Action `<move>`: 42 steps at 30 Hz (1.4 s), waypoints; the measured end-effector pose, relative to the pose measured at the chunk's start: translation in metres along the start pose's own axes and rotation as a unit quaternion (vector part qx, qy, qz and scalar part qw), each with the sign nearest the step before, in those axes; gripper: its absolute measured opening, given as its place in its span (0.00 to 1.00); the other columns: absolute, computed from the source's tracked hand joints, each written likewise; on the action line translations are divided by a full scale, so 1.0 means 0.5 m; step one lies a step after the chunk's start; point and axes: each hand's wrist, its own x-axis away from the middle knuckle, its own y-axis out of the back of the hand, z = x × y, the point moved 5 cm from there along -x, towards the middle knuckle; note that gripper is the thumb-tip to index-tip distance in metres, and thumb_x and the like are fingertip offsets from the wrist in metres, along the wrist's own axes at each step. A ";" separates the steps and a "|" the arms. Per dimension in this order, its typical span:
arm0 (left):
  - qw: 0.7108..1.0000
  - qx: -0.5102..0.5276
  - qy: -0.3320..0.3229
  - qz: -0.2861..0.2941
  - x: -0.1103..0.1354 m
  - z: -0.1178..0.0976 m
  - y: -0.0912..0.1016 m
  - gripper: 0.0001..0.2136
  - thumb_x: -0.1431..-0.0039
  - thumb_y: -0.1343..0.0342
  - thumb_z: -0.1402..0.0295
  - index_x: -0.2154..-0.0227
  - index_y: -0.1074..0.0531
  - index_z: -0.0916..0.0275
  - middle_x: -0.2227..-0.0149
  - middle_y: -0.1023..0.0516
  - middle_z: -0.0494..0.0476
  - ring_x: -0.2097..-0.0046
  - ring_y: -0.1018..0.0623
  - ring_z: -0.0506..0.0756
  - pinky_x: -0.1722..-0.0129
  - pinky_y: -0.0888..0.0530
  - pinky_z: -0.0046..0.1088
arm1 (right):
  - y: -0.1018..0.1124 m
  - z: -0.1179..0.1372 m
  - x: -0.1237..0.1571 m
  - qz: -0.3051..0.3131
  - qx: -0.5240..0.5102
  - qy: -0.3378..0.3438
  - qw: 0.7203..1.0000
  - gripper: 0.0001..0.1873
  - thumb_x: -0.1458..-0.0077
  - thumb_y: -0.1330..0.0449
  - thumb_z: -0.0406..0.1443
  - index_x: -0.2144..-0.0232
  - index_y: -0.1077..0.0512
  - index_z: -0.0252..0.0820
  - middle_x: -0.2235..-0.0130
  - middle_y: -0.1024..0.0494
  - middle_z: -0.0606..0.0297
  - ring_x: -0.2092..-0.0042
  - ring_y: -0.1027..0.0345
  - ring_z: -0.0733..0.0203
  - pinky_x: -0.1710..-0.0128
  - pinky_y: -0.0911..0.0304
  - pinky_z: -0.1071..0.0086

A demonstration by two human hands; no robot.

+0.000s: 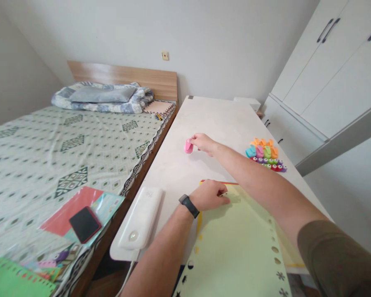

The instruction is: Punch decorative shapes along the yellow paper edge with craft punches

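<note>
My right hand (203,143) reaches out over the white table (210,119) and is closed on a small pink paper punch (188,146), held just above or on the tabletop. My left hand (210,194), with a black wristband, rests curled on the top edge of a light green sheet (235,243) that has punched holes along its right side. Under the green sheet lie yellow and orange sheets (216,182).
A cluster of coloured paper punches (265,154) sits at the table's right. A white power bank (140,218) lies at the near left edge. The bed (49,156) on the left holds a black phone (85,224), red paper and green paper. White wardrobes (327,70) stand right.
</note>
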 end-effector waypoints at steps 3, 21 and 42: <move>1.000 -0.002 0.007 0.005 0.001 0.005 0.000 0.18 0.47 0.38 0.63 0.81 0.42 0.61 0.81 0.42 0.44 0.75 0.43 0.47 0.73 0.47 0.30 | -0.064 0.014 -0.054 -0.003 0.018 -0.004 1.000 0.07 0.44 0.35 0.36 0.71 0.27 0.40 0.71 0.23 0.65 0.68 0.34 0.63 0.70 0.44 0.71; 0.999 0.048 -0.020 -0.006 0.006 -0.002 0.014 0.16 0.48 0.39 0.71 0.55 0.23 0.55 0.55 0.17 0.54 0.56 0.22 0.57 0.57 0.28 0.28 | -0.205 -0.010 -0.180 0.004 -0.018 -0.047 0.999 0.04 0.51 0.34 0.32 0.73 0.26 0.38 0.74 0.24 0.63 0.72 0.32 0.62 0.73 0.40 0.70; 0.999 -0.003 0.042 -0.012 -0.003 0.005 0.011 0.07 0.40 0.45 0.63 0.67 0.27 0.61 0.70 0.23 0.53 0.69 0.29 0.52 0.70 0.39 0.28 | 0.062 -0.013 -0.057 -0.056 0.140 0.041 0.988 0.10 0.42 0.36 0.42 0.65 0.24 0.41 0.66 0.21 0.64 0.67 0.31 0.63 0.67 0.40 0.72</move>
